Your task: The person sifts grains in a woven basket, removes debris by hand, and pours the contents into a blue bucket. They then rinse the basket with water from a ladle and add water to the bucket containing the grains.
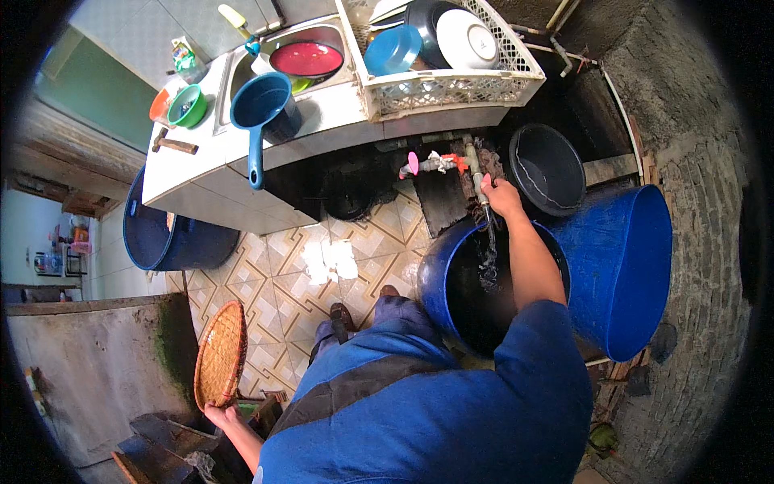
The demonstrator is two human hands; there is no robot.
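My left hand point(224, 415) grips the lower rim of a round woven bamboo tray point(219, 355), which is held on edge at my left side. Nothing lies on the side of it that shows. My right hand point(505, 198) reaches forward to a tap point(476, 165), its fingers closed at the pink handle. Water point(488, 262) runs from the spout below that hand into a blue drum point(436, 278). The inside of the drum is dark, and I cannot make out its water level. A second pink-handled tap point(427, 165) points left from the same pipe.
A tiled counter point(330, 109) ahead carries a blue dipper point(262, 101), a hammer point(175, 143), bowls, a sink and a crate point(451, 89) of dishes. Another blue drum point(617, 270) and a black bucket point(548, 169) stand right. The tiled floor point(274, 274) looks wet.
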